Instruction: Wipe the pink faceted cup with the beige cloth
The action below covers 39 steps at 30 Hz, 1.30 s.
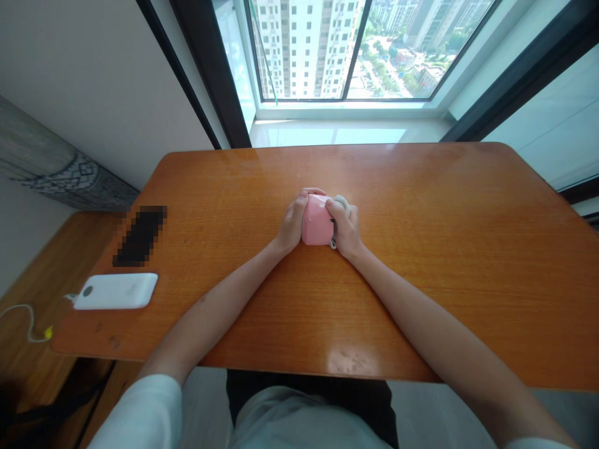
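Gripping a pink box [317, 219] from both sides, the person holds it on the table just ahead of their body. Nearest, a white sleeve [140, 415] covers the upper left arm, and a pale shirt [299, 421] sits over dark clothing [309, 383] below the table's near edge. The left forearm [219, 299] and right forearm [412, 305] angle inward across the tabletop and meet at the box.

The left hand [292, 221] is closed around the box's left side, with its fingers [311, 192] curling over the top. The right hand [346, 227] is closed on the right side, its fingers pressed against the box. A white, soft-looking lump [343, 202] shows just past the right hand, touching it, and a thin pale loop [333, 240] shows beside the box's lower right corner. What either one is cannot be told.

The orange wooden table [421, 249] extends away from the hands. Well to their left lie a white power bank [115, 291] and a pixelated black rectangle [140, 236], close together. A thin white cable [28, 324] with a yellow tip [48, 333] runs from the power bank onto a lower wooden surface [47, 280]. Beyond, a patterned grey curtain [60, 162] hangs at the left, and a large window [346, 50] shows high-rise buildings [304, 50].
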Each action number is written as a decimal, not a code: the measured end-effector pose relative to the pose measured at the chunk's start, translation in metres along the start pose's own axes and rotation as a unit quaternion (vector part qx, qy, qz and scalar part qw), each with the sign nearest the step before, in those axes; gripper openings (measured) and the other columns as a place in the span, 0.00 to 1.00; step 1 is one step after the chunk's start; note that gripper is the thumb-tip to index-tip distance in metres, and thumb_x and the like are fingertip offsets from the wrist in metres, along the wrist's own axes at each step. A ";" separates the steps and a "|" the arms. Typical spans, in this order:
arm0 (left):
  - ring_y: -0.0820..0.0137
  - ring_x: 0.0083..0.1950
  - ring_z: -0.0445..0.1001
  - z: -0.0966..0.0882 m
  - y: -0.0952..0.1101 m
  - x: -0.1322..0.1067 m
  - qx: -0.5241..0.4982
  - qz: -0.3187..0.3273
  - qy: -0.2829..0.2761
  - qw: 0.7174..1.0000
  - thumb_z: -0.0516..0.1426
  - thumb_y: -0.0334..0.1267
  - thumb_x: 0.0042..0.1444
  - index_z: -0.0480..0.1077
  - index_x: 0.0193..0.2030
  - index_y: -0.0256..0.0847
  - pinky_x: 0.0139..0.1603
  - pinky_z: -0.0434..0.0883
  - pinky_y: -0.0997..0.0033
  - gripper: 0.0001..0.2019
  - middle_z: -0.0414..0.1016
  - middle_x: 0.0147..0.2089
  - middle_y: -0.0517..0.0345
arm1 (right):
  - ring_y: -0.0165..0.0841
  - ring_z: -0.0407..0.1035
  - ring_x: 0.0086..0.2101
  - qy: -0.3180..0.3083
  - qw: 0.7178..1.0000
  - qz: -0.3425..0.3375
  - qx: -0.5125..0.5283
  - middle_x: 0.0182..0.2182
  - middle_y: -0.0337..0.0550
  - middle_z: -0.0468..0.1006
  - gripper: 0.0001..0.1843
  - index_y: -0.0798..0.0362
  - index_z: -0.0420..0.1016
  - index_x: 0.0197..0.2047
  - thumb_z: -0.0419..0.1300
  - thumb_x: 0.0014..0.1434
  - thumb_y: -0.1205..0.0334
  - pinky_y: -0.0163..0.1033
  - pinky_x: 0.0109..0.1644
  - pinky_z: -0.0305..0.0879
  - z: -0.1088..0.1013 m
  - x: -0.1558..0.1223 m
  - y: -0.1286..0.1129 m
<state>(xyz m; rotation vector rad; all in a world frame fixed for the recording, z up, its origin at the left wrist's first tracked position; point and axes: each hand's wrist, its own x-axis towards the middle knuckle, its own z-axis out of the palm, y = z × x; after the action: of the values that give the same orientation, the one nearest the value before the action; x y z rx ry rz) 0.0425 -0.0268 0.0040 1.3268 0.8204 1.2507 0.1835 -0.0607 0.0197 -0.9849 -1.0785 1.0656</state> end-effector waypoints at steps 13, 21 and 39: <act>0.64 0.45 0.79 0.000 0.001 0.000 -0.004 0.006 -0.003 1.000 0.49 0.66 0.76 0.78 0.52 0.46 0.50 0.77 0.63 0.28 0.84 0.50 0.54 | 0.25 0.52 0.23 0.001 1.000 0.004 -0.008 0.20 0.30 0.62 0.36 0.47 0.63 0.25 0.72 0.60 0.28 0.35 0.25 0.52 0.000 0.000 -0.002; 0.64 0.45 0.79 0.000 -0.001 0.000 -0.001 0.005 -0.001 1.000 0.49 0.67 0.75 0.78 0.52 0.46 0.49 0.77 0.63 0.29 0.84 0.50 0.53 | 0.25 0.53 0.23 0.002 1.000 0.003 -0.014 0.21 0.31 0.62 0.35 0.47 0.63 0.25 0.72 0.62 0.29 0.35 0.25 0.53 -0.002 0.001 0.000; 0.63 0.45 0.79 0.001 -0.001 -0.001 -0.005 0.004 0.000 1.000 0.49 0.66 0.76 0.78 0.52 0.46 0.49 0.77 0.63 0.28 0.84 0.50 0.53 | 0.26 0.53 0.23 0.000 1.000 0.003 -0.018 0.21 0.31 0.63 0.34 0.47 0.64 0.26 0.71 0.62 0.30 0.36 0.26 0.53 -0.003 0.001 0.003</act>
<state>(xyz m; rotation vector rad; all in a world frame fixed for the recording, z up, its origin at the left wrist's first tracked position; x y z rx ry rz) 0.0432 -0.0274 0.0030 1.3234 0.8093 1.2603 0.1859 -0.0594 0.0168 -1.0187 -1.0982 1.0543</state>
